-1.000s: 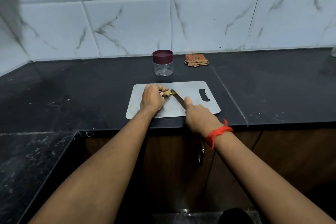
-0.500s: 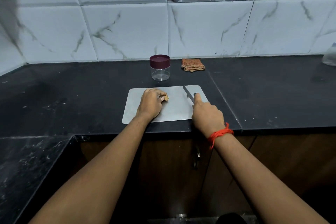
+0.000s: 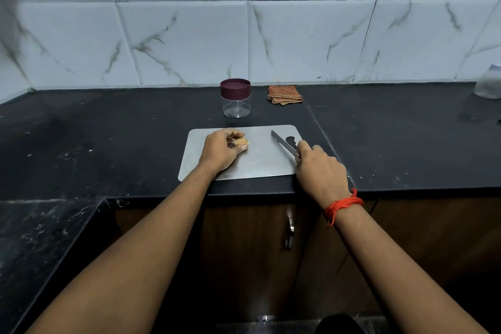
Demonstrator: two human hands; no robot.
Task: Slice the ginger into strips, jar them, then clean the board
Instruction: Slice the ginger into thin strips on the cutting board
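A pale grey cutting board (image 3: 260,165) lies on the black counter near its front edge. My left hand (image 3: 221,150) rests on the board's left part and pinches a small tan piece of ginger (image 3: 241,141) between its fingertips. My right hand (image 3: 320,169) grips the handle of a knife (image 3: 283,143) at the board's right end; the blade lies low over the board's handle hole, pointing away and left. Behind the board stands a small clear jar (image 3: 235,97) with a maroon lid on it.
A folded orange-brown cloth (image 3: 284,94) lies by the tiled wall, right of the jar. A clear container (image 3: 489,84) shows at the far right edge. A lower dark slab (image 3: 40,238) sits at the left, and cabinet doors lie below the counter.
My right hand has drawn the knife away from the ginger to the board's right end. My left hand stays on the ginger. The camera has tilted up slightly.
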